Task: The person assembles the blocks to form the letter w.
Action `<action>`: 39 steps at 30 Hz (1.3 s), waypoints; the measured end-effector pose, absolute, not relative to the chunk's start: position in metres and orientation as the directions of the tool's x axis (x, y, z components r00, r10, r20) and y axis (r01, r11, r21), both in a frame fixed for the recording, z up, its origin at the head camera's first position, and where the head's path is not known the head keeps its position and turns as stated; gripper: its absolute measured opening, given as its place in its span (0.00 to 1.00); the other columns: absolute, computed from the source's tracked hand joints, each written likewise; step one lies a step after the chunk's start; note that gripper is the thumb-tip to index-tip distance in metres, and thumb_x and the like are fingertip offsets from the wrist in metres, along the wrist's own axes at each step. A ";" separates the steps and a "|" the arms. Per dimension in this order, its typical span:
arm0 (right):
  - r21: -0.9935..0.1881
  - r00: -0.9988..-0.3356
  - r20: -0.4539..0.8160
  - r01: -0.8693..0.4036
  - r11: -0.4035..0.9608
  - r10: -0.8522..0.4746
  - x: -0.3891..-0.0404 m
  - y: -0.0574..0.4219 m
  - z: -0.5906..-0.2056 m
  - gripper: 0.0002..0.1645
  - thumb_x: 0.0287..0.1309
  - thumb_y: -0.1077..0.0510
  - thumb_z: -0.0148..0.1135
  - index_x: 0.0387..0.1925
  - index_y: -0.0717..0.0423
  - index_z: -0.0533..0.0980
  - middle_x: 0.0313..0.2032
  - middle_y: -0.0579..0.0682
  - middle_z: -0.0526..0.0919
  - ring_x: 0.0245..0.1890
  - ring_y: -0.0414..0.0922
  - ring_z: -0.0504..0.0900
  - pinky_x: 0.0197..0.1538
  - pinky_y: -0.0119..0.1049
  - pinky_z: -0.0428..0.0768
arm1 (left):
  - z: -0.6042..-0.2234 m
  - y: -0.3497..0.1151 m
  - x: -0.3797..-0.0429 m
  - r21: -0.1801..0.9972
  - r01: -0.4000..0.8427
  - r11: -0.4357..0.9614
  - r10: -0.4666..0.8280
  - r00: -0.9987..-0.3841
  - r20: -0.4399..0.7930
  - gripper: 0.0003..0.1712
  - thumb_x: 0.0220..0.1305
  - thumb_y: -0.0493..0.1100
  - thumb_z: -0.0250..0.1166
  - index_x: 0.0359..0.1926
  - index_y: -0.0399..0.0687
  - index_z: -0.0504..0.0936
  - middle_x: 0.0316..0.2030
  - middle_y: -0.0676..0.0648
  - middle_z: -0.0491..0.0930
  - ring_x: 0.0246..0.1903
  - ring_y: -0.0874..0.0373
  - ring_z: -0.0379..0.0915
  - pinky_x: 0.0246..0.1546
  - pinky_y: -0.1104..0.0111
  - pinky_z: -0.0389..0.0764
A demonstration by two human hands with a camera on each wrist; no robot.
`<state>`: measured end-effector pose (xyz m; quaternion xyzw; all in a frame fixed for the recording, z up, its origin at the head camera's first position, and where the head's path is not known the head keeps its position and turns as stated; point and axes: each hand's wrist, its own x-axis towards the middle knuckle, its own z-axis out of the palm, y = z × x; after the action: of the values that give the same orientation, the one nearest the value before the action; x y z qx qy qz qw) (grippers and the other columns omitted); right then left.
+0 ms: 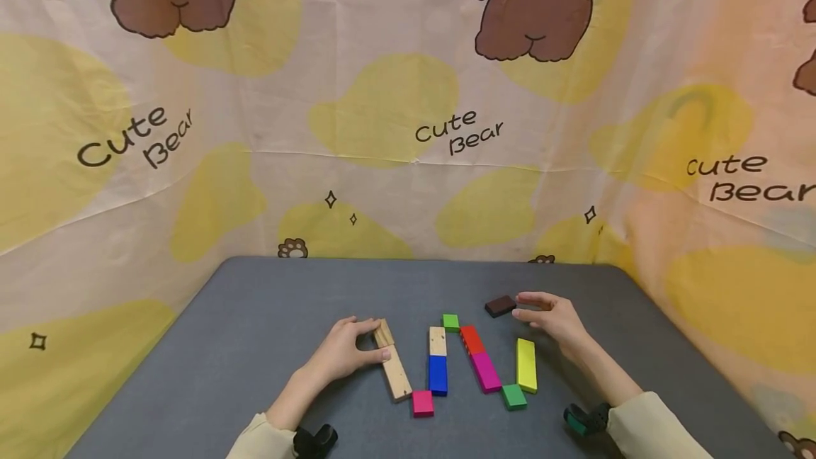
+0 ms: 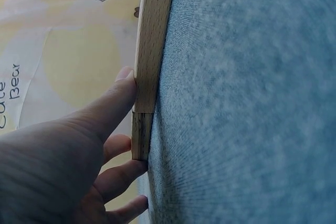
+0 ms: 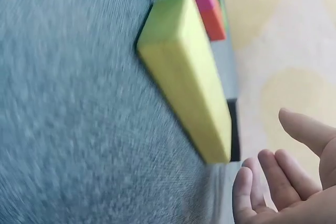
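On the left side of the table, my left hand [image 1: 339, 353] holds a short wooden block [image 1: 385, 335] that butts against a longer plain wooden block [image 1: 398, 377]. Its fingers touch the short block's far end, while the thumb rests on the long block, as the left wrist view shows. Toward the back right, my right hand [image 1: 556, 319] hovers with fingers extended and thumb apart, holding nothing. Just left of those fingertips lies a dark brown block [image 1: 500, 306]. A yellow block [image 3: 184, 77] lies nearer to me than the brown one.
Between the hands, blocks form a zigzag: pink [image 1: 423, 404], blue [image 1: 438, 375], wooden [image 1: 437, 341], light green [image 1: 450, 322], red [image 1: 472, 339], magenta [image 1: 486, 372] and green [image 1: 513, 397]. The grey table [image 1: 287, 289] ends at a printed cloth backdrop [image 1: 382, 105].
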<state>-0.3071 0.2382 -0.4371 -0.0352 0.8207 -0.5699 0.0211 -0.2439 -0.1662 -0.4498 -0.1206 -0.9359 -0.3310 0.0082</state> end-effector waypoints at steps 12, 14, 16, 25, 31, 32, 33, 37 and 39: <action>-0.939 -0.990 -0.027 -0.022 0.343 -0.138 -0.327 0.229 -0.448 0.33 0.56 0.58 0.72 0.60 0.69 0.73 0.57 0.64 0.76 0.49 0.52 0.81 0.51 0.46 0.79 | -0.450 -0.172 -0.243 0.621 0.212 0.755 0.206 -0.975 0.083 0.41 0.54 0.60 0.74 0.64 0.45 0.77 0.61 0.41 0.75 0.67 0.34 0.54 0.60 0.40 0.61; -0.924 -0.991 -0.013 -0.040 0.380 -0.134 -0.329 0.227 -0.448 0.32 0.55 0.59 0.73 0.59 0.68 0.74 0.57 0.64 0.77 0.50 0.53 0.81 0.52 0.48 0.78 | -0.450 -0.172 -0.243 0.624 0.211 0.753 0.208 -0.975 0.079 0.41 0.54 0.60 0.74 0.64 0.46 0.77 0.61 0.41 0.75 0.67 0.34 0.54 0.60 0.40 0.61; -0.908 -0.990 -0.001 -0.059 0.415 -0.142 -0.332 0.226 -0.448 0.32 0.54 0.61 0.73 0.59 0.69 0.74 0.57 0.66 0.76 0.52 0.56 0.80 0.54 0.50 0.77 | -0.451 -0.172 -0.243 0.624 0.211 0.753 0.211 -0.975 0.076 0.41 0.54 0.61 0.74 0.64 0.46 0.77 0.61 0.41 0.75 0.67 0.34 0.54 0.60 0.40 0.61; -0.894 -0.981 0.000 -0.088 0.439 -0.196 -0.346 0.221 -0.448 0.39 0.49 0.63 0.77 0.61 0.69 0.71 0.58 0.66 0.75 0.55 0.58 0.78 0.56 0.53 0.75 | -0.452 -0.169 -0.243 0.629 0.222 0.745 0.219 -0.972 0.083 0.41 0.54 0.61 0.73 0.64 0.46 0.77 0.61 0.41 0.75 0.67 0.34 0.54 0.60 0.40 0.61; -0.876 -0.986 0.021 -0.098 0.472 -0.166 -0.348 0.215 -0.448 0.39 0.45 0.62 0.80 0.58 0.69 0.72 0.55 0.66 0.77 0.53 0.59 0.79 0.56 0.55 0.74 | -0.451 -0.167 -0.244 0.622 0.220 0.752 0.216 -0.973 0.083 0.42 0.53 0.62 0.74 0.64 0.46 0.77 0.61 0.42 0.75 0.67 0.34 0.54 0.59 0.39 0.62; -0.871 -0.987 0.025 -0.098 0.481 -0.157 -0.348 0.214 -0.448 0.38 0.45 0.62 0.80 0.58 0.69 0.72 0.54 0.66 0.78 0.53 0.59 0.79 0.55 0.56 0.74 | -0.452 -0.167 -0.244 0.621 0.220 0.752 0.216 -0.973 0.083 0.42 0.53 0.62 0.74 0.64 0.46 0.77 0.61 0.42 0.75 0.67 0.34 0.54 0.59 0.39 0.62; -0.868 -0.989 0.027 -0.094 0.487 -0.144 -0.347 0.213 -0.448 0.38 0.44 0.62 0.80 0.57 0.69 0.73 0.54 0.65 0.78 0.52 0.58 0.79 0.55 0.56 0.74 | -0.452 -0.167 -0.244 0.622 0.219 0.752 0.217 -0.973 0.081 0.42 0.53 0.62 0.74 0.64 0.46 0.77 0.61 0.42 0.75 0.67 0.34 0.54 0.59 0.39 0.62; -0.860 -0.992 0.034 -0.089 0.502 -0.118 -0.349 0.211 -0.449 0.37 0.43 0.64 0.81 0.55 0.68 0.74 0.52 0.63 0.79 0.50 0.57 0.80 0.53 0.53 0.76 | -0.451 -0.167 -0.244 0.627 0.215 0.749 0.222 -0.973 0.069 0.42 0.54 0.62 0.73 0.65 0.47 0.77 0.62 0.42 0.74 0.68 0.34 0.53 0.60 0.39 0.61; -0.859 -0.992 0.042 -0.096 0.504 -0.116 -0.350 0.211 -0.449 0.36 0.42 0.64 0.81 0.55 0.68 0.75 0.52 0.62 0.80 0.50 0.56 0.80 0.52 0.52 0.77 | -0.451 -0.167 -0.244 0.628 0.216 0.748 0.223 -0.972 0.070 0.42 0.54 0.62 0.73 0.65 0.47 0.77 0.62 0.42 0.74 0.68 0.34 0.53 0.60 0.39 0.61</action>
<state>-0.3497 0.2113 -0.4493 -0.0610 0.8671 -0.4943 0.0103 -0.2444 -0.1665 -0.4510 -0.1174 -0.9348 -0.3351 -0.0047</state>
